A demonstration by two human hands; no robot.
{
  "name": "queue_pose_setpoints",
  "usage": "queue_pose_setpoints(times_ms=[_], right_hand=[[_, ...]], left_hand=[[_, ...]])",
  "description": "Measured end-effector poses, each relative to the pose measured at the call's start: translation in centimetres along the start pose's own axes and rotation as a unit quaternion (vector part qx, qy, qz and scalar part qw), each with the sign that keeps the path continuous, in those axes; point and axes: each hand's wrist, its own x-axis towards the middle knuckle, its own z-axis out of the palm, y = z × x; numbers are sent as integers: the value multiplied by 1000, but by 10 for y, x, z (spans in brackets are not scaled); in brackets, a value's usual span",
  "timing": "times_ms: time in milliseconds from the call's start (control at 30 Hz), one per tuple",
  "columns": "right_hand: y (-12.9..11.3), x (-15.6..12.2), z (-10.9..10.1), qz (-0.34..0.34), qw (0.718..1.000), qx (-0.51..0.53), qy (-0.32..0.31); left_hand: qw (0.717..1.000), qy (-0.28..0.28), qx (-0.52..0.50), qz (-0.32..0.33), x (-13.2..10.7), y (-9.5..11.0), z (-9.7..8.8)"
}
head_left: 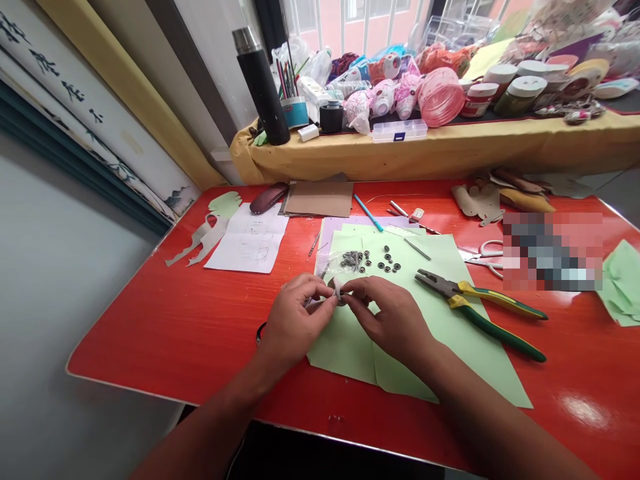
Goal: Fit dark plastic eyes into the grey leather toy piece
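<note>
My left hand (pixel 300 310) pinches a small pale grey strip (pixel 337 288), which is bent between the fingertips. My right hand (pixel 393 313) is closed too, its thumb and forefinger meeting at the strip's right side. Something small and dark shows there, mostly covered by the fingers. Just beyond my hands lie a clear plastic bag (pixel 340 263) with metal snap parts in it and several loose dark snap buttons (pixel 387 259). These rest on light green paper (pixel 415 360). To the right, pliers (pixel 450 287) with green and yellow handles lie partly on that paper.
White-handled scissors (pixel 493 252) lie right of the paper, beside a blurred-out object (pixel 553 253). A blue pen (pixel 368 213) and a thin metal tool (pixel 417 249) lie farther back. A printed sheet (pixel 249 240) is at left. A black flask (pixel 261 87) stands on the crowded window ledge.
</note>
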Motion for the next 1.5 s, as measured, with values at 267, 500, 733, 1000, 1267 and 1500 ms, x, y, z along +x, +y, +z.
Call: queue_pose_setpoints(times_ms=[267,500,733,1000,1267,1500], right_hand=[[1,0,1,2,1000,-12,-3],[-2,-1,1,-3,1000,-7,5],[-2,0,-1,19,1000,21,-3],[-1,0,0,3,1000,3,-3],[-3,-1,1,62,997,40,-10],[-6,2,-2,114,987,114,-19]], left_hand=[[1000,1,-4,4,2,-3,2],[1000,13,0,18,4,-3,4],[1000,8,-16,11,5,-2,2],[1000,7,-4,8,4,-3,3],[1000,1,-19,-7,7,-3,2],[999,-7,-43,-28,8,-6,2]])
